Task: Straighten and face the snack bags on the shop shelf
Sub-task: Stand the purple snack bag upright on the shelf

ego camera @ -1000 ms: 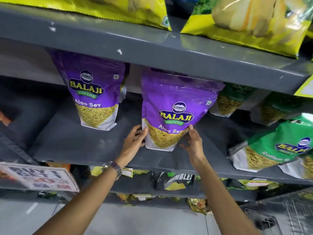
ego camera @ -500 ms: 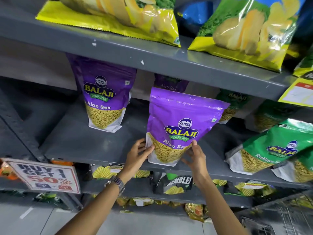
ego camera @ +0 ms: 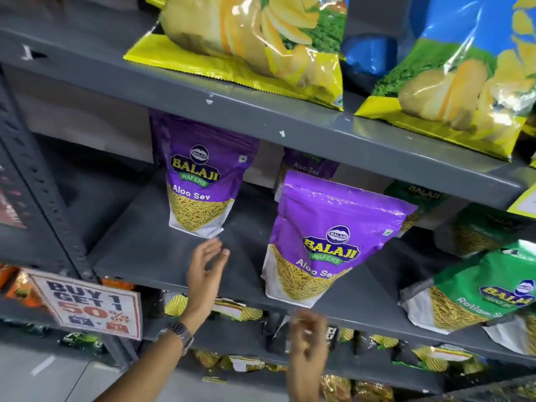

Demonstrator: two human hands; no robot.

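Half a second earlier both hands gripped the lower corners of the front purple Aloo Sev foil pouch [ego camera: 333, 242]; now both have released it. The left hand [ego camera: 206, 274] is open, fingers spread, above the grey metal middle shelf [ego camera: 162, 256] between the two purple pouches, touching neither. The right hand [ego camera: 308, 335] is motion-blurred below the shelf's front edge, fingers loosely open, holding nothing. The front pouch stands at the front edge, printed face outward, long axis near vertical with its top leaning toward the right. The second purple Aloo Sev pouch [ego camera: 200, 181] stands upright farther back and to the left, facing forward.
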